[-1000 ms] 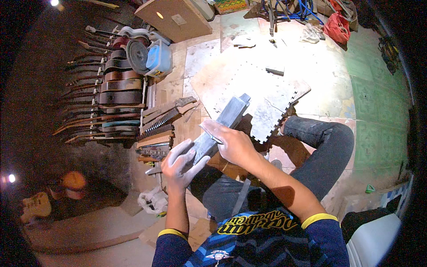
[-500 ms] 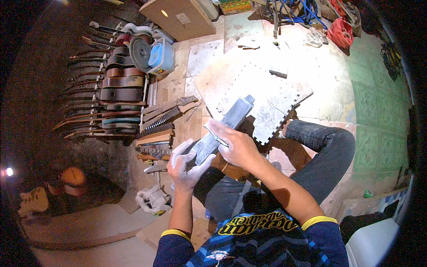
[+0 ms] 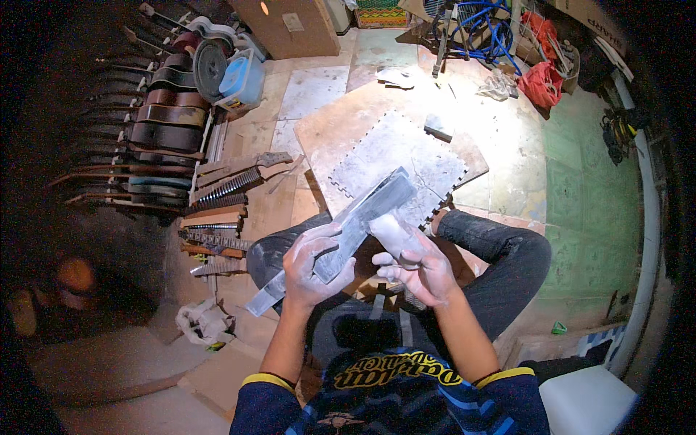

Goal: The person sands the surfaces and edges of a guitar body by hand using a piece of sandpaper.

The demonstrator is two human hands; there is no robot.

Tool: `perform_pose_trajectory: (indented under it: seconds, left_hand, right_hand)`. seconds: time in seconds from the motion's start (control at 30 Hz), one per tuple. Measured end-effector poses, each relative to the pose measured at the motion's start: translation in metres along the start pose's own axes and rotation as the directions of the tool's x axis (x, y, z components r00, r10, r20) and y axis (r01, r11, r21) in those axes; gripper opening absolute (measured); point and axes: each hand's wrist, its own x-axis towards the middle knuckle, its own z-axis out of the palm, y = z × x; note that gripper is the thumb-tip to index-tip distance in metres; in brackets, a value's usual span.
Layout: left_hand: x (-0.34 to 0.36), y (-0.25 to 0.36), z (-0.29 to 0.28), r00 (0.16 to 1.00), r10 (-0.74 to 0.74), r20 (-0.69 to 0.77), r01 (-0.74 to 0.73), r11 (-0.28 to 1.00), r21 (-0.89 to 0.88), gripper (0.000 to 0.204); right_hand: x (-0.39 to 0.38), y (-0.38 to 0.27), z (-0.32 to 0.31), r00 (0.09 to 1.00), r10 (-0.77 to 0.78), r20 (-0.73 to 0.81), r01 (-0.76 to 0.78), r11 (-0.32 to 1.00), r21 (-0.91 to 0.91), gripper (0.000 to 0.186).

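A long grey bar (image 3: 355,222), coated in pale dust, slants across my lap from lower left to upper right. My left hand (image 3: 310,262) is closed round its middle, thumb on the near side and fingers over the far edge. The bar's narrower end sticks out below that hand. Just right of the bar, my right hand (image 3: 424,272) is turned partly palm up and holds a white, dusty, folded sheet (image 3: 391,233). The sheet's upper end is close to the bar; I cannot tell whether they touch. White dust covers the fingers of both hands.
A foam mat (image 3: 391,145) with toothed edges lies on a board ahead, with a small dark block (image 3: 438,128) on it. Guitar necks (image 3: 232,186) lie at left, near a rack of guitars (image 3: 168,125). A blue-lidded tub (image 3: 243,81) stands beside the rack.
My right hand has come off the bar's top, moved right and turned over with the white sheet. The bar has tipped, showing a long dark edge and its lower end. The view has shifted.
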Motion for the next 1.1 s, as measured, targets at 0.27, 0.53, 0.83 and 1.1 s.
perform_pose_trajectory:
  seconds: [0.27,0.53,0.83,1.1]
  left_hand:
    - [-0.006,-0.013,-0.004,1.0,0.014,-0.009,-0.015,0.995,-0.095,0.049]
    - [0.003,-0.007,0.001,0.999,-0.025,-0.024,0.023,0.995,-0.096,0.048]
    - [-0.007,-0.004,-0.013,0.998,-0.059,0.028,0.062,0.994,-0.085,0.051]
    - [-0.005,-0.01,0.006,0.997,-0.077,0.029,0.081,0.982,-0.172,0.052]
  right_hand:
    - [-0.106,-0.1,0.002,0.444,-0.895,-0.033,0.19,0.13,-0.973,0.06]
    - [-0.259,-0.271,-0.41,0.082,-0.881,-0.465,-0.62,0.32,-0.716,0.029]
    - [-0.12,-0.177,-0.189,0.0,-0.996,-0.091,-0.091,0.091,-0.992,0.044]
    - [-0.044,-0.011,0.029,0.774,-0.541,0.329,0.289,-0.16,-0.944,0.033]
